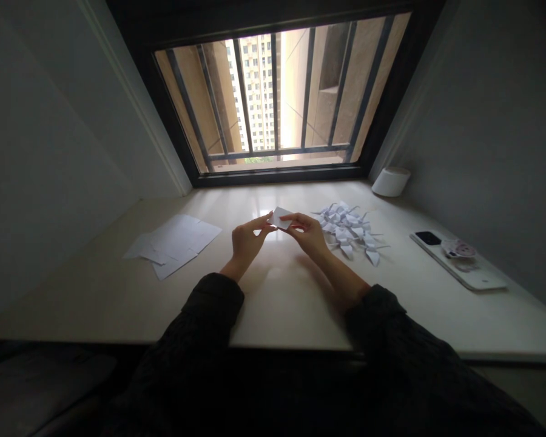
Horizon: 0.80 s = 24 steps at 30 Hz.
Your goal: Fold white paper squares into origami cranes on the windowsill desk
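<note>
Folded paper, plain white, in both hands

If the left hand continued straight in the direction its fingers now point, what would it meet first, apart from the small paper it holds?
Past the small paper, the left hand would probably meet the right hand first, though the exact depth is unclear.

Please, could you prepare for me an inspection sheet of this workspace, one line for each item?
Surface: pale glossy countertop, reflecting window light
Job's things: small white paper piece; overlapping white paper sheets, left; heap of white paper cranes, right
Clutter: smartphone, camera side up, far right; white object, kind unclear, near window
Hands: left hand and right hand pinch the paper piece
Cables: nothing seen
Surroundings: barred window ahead; high-rise building outside
</note>
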Tool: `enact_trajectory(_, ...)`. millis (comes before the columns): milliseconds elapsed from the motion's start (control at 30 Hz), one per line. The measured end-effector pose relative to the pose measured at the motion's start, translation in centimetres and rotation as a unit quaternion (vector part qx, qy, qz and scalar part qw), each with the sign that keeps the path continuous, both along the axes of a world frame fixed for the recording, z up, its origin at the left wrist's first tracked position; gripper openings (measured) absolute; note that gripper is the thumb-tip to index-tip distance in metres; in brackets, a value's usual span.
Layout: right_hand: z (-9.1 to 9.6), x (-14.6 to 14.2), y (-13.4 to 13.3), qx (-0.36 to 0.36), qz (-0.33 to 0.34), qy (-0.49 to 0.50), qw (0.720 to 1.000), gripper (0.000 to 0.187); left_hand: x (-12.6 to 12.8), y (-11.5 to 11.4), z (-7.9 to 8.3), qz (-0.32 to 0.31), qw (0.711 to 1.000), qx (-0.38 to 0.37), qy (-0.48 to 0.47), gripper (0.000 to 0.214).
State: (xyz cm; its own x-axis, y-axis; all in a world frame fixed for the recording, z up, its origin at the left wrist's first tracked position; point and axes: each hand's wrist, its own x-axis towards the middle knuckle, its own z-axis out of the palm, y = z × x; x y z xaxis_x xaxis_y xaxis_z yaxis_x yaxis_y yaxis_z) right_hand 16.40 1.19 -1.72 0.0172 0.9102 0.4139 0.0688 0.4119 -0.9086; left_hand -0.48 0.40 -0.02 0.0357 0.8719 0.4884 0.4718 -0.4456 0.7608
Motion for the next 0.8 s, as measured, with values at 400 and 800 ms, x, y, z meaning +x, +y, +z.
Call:
enact_trajectory(400, 0.69, 0.01, -0.31, 0.016, 0.022, 0.028, 0.999, 0.030, 0.21, 0.22, 0.18, -0.035, 0.992, 0.022, -0.115, 0.022)
enact_trajectory(800, 0.82, -0.04, -0.49, 0.021, -0.018, 0.048, 0.998, 0.024, 0.20, 0.13, 0.21, -0.023, 0.991, 0.051, -0.120, 0.019)
